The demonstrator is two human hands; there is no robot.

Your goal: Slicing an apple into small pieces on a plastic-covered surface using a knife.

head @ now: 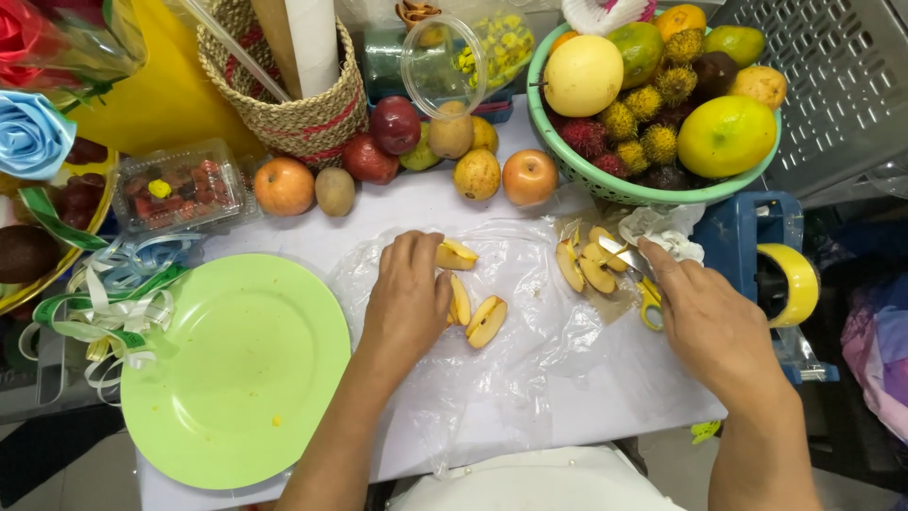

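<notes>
Left hand: your left hand (409, 295) lies palm down on the clear plastic sheet (492, 378), in the middle of the table. Its fingertips are closed on one apple slice (455, 255) at the far side of the hand.
Right hand: your right hand (705, 317) is at the right side of the table. It holds a small knife (625, 257) with a yellow handle; the blade points left, toward a pile of slices. The fingers are closed around the handle.
Apple slices near the left hand: two more slices (476, 314) lie on the plastic sheet just right of your left hand, one touching the thumb side.
Pile of slices: a few slices (586, 265) lie together on the sheet, just left of the knife blade and near the green basket.
Green basket: the basket (605, 185) stands at the far right, full of mixed fruits.
Green plate: the round plate (236, 369) is at the near left, well apart from both hands.
Whole fruits: apples, a kiwi and small yellow fruits (478, 173) stand in a row at the far side of the table.
Woven basket: it (303, 114) stands at the far left of the row.
Berry box: a clear box of berries (178, 186) is at the far left, near the ribbons (104, 303).
</notes>
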